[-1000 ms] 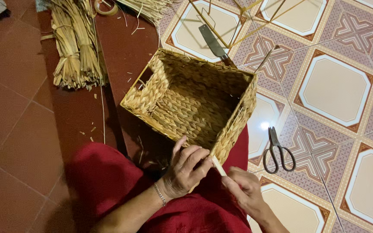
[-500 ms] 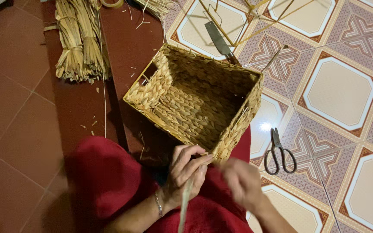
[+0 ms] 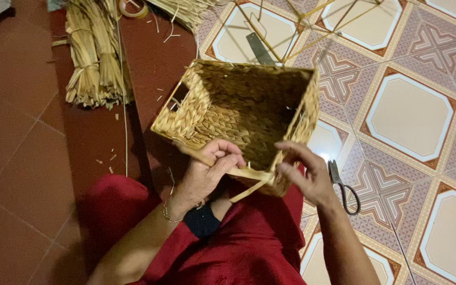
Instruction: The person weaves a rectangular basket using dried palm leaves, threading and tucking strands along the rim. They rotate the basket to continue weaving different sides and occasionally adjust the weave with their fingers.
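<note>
Seen from above: a square woven basket (image 3: pixel 238 113) of pale straw, tipped open towards the camera, resting on a lap in red cloth (image 3: pixel 249 248). Left hand (image 3: pixel 207 174) at the near rim, fingers curled tight around a flat straw strip (image 3: pixel 246 182) running along that edge. Right hand (image 3: pixel 304 174) at the basket's near right corner, fingers loosely spread, fingertips touching the weave. Black-handled scissors (image 3: pixel 344 187) on the patterned tiles (image 3: pixel 412 116) just beside the right wrist. Bundled straw (image 3: pixel 93 58) well apart, upper left, on red floor.
</note>
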